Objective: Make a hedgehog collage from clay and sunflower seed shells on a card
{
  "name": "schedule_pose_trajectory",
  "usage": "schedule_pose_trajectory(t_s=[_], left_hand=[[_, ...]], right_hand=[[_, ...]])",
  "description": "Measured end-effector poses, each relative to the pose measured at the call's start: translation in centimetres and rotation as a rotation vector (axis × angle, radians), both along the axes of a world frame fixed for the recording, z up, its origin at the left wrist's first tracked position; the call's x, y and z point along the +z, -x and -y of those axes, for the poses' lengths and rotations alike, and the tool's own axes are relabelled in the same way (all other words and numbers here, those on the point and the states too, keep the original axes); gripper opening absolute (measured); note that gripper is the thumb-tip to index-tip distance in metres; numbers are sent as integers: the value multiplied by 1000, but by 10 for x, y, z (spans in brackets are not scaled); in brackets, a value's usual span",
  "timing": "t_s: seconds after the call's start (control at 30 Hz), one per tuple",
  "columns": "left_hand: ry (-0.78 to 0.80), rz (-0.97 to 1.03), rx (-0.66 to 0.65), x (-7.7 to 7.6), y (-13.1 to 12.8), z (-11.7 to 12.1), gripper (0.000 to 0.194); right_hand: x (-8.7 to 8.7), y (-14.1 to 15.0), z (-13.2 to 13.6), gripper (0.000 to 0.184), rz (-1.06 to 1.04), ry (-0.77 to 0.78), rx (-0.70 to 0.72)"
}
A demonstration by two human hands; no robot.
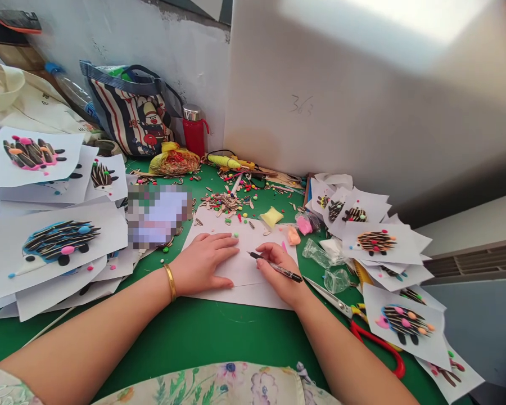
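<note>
A white sheet of paper (240, 289) lies on the green table in front of me. My left hand (208, 261) rests flat on its left part, fingers spread and a gold bangle at the wrist. In my right hand (280, 275) is a black pen (284, 272), gripped between thumb and fingers, its tip pointing left just over the paper. Faint lines show on the sheet near the hands. Lumps of yellow clay (271, 217), orange clay (294, 235) and pink clay (304, 224) sit by the sheet's upper right edge.
Sunflower seeds (223, 202) and small coloured balls are scattered behind the paper. Stacks of seed-hedgehog pictures stand at left (109, 225) and right (333, 225). Red-handled scissors (379, 340) lie near my right forearm. A striped bag (130, 112) and red bottle (194, 135) stand behind.
</note>
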State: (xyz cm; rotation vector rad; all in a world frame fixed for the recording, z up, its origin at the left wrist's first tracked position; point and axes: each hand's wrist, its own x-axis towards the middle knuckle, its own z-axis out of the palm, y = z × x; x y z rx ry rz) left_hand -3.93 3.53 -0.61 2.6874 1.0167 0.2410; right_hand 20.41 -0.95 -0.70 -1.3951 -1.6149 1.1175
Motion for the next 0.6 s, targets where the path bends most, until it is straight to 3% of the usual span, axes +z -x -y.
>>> schedule_pose_trajectory(t_s=[0.23, 0.6], left_hand=[[18, -6, -1, 1, 0, -2, 77], [28, -1, 4, 0, 0, -1, 75]], right_hand=[[0, 7, 3, 17, -33, -4, 36], [2, 22, 11, 14, 125, 4, 85]])
